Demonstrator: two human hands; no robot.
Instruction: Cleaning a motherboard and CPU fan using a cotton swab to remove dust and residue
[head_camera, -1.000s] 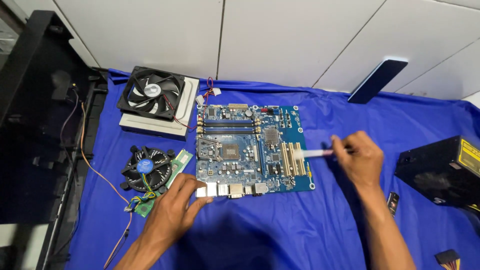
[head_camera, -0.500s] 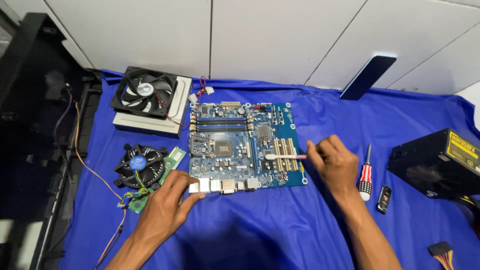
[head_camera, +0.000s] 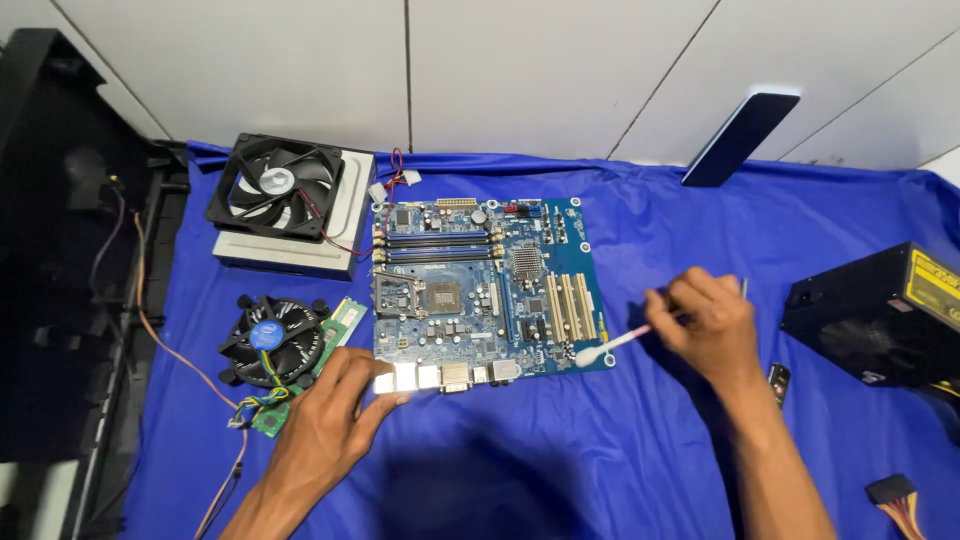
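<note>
A blue motherboard (head_camera: 480, 285) lies flat on the blue cloth (head_camera: 680, 230). My left hand (head_camera: 330, 415) rests on the board's near left corner, fingers on the metal ports. My right hand (head_camera: 705, 325) grips a cotton swab (head_camera: 610, 347), whose white tip touches the board's near right corner beside the pale expansion slots.
A black case fan (head_camera: 275, 188) sits on a white drive at the back left. A round cooler (head_camera: 270, 340) and a green memory stick (head_camera: 345, 322) lie left of the board. A black power supply (head_camera: 885, 315) stands at right; a dark case (head_camera: 70, 260) borders the left.
My right hand has drawn back to the right, and the swab tip has slid from the expansion slots to the board's near right corner. My left hand stays on the port corner.
</note>
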